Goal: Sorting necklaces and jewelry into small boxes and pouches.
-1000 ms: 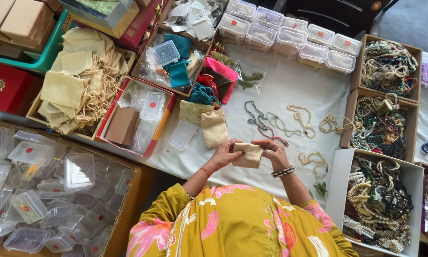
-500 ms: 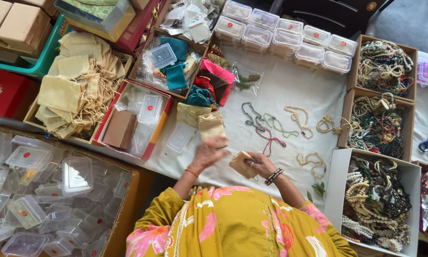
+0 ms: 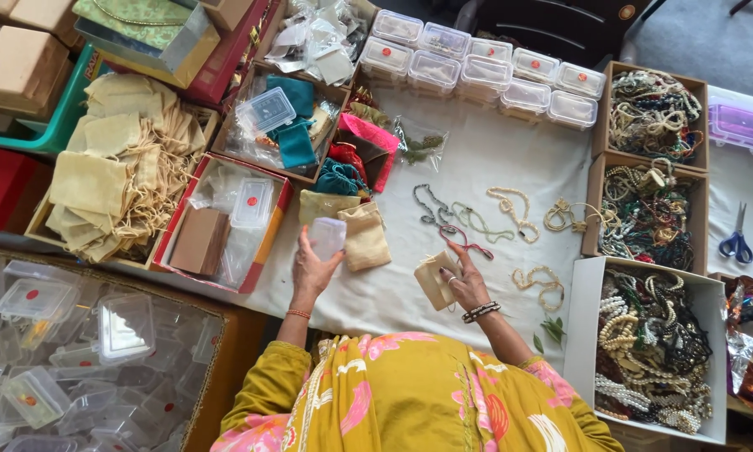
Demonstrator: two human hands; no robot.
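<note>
Left hand lifts a clear box, right hand grips a small pouch over the bench.

The left hand (image 3: 312, 272) has its grip closed round a small clear plastic box (image 3: 326, 236), held up just beside the tan pouches (image 3: 353, 228) lying on the white cloth of the bench (image 3: 485, 155). The right hand (image 3: 467, 285), a beaded bracelet at the wrist, pinches a small beige drawstring pouch (image 3: 433, 279) between thumb and fingers, apparently just above the cloth. Loose bead necklaces (image 3: 477, 219) lie near that hand, and a white tray of necklaces (image 3: 579, 335) stands to its right. A red-edged tray (image 3: 272, 243) of boxes sits left.
</note>
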